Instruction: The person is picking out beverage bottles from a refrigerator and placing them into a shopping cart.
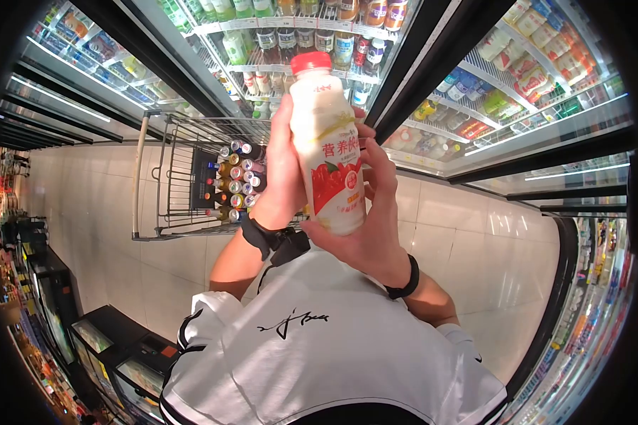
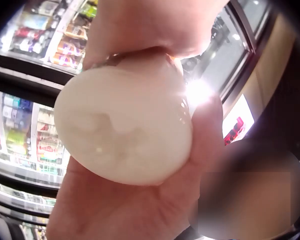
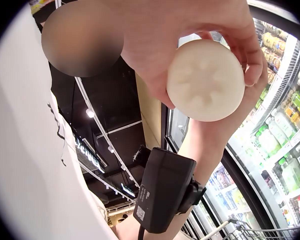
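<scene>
A white bottle (image 1: 326,134) with a red cap (image 1: 310,62) and red fruit on its label stands nearly upright before the chest. My left hand (image 1: 285,166) holds its left side. Around the lower right side curl the fingers of my right hand (image 1: 368,219), its thumb near the base. Seen from below, the white bottle's base (image 2: 122,127) lies between both hands in the left wrist view. In the right wrist view the round base (image 3: 206,80) sits against my right hand (image 3: 190,25), with the left forearm beyond it.
A wire shopping cart (image 1: 164,170) holding several cans and bottles stands at the left. Glass-door coolers (image 1: 404,85) with shelves of drinks line the far side. Dark display cases (image 1: 120,347) are at the lower left.
</scene>
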### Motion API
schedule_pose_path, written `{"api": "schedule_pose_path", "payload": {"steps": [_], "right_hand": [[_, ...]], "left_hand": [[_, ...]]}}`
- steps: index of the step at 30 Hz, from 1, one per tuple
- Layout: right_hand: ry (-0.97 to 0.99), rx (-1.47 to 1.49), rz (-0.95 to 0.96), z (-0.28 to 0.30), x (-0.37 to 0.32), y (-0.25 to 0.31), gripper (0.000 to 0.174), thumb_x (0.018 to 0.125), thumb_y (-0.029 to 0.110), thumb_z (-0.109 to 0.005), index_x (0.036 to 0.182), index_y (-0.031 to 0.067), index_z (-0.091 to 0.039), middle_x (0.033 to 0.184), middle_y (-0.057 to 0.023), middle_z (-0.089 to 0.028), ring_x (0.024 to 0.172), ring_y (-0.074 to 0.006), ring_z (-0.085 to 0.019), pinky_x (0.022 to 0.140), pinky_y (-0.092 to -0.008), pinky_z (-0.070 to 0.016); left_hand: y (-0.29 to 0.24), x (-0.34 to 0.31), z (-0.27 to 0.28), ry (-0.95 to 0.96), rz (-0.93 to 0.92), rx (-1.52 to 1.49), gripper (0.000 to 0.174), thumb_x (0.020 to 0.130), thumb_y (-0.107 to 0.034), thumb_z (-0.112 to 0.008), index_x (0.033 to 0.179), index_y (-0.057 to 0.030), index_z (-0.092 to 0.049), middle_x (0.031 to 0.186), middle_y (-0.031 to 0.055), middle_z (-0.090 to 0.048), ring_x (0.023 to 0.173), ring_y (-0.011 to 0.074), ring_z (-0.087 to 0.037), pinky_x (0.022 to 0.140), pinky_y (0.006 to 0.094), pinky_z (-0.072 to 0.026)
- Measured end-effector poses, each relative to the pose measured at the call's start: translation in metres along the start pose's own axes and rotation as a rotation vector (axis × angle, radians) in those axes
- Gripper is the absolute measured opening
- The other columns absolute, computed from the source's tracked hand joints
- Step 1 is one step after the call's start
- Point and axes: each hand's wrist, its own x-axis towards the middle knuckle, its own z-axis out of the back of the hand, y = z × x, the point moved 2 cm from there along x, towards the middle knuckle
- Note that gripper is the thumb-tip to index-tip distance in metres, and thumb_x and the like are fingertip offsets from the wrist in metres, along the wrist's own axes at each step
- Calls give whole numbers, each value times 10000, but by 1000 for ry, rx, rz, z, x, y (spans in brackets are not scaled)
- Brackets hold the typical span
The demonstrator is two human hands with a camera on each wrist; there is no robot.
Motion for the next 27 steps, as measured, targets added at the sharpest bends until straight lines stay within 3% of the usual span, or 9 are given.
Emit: {"api": "schedule_pose_path", "payload": {"steps": [3,12,27], "right_hand": [[-24,-49,14,1,-2,3,1135,628,154,-878,1482,27,-143,1331,-208,-399,1105,-277,-546,880,-401,-490],[-59,48,-51,1,-5,1,1145,624,159,-883,1483,10,-140,1316,-191,-424,1051,-253,-572,871,-388,-484],[-62,31,-31,2,-9,2,1142,613,144,-881,1483,12,-153,1311,-197,-417,990,-241,-571,845,-381,-487]], "left_hand": [[-1,-8,-2,-121,15,126,662,977,-619,-292,1247,-68,-540,1034,113,-635,900,244,-642,798,387,-537],[5,-5,6,-125,-43,127,633,976,-619,-314,1242,-92,-541,1020,105,-628,875,247,-648,739,393,-562],[6,-11,1,-115,-32,97,637,957,-640,-341,1231,-102,-545,995,115,-631,867,256,-646,739,396,-556]]}}
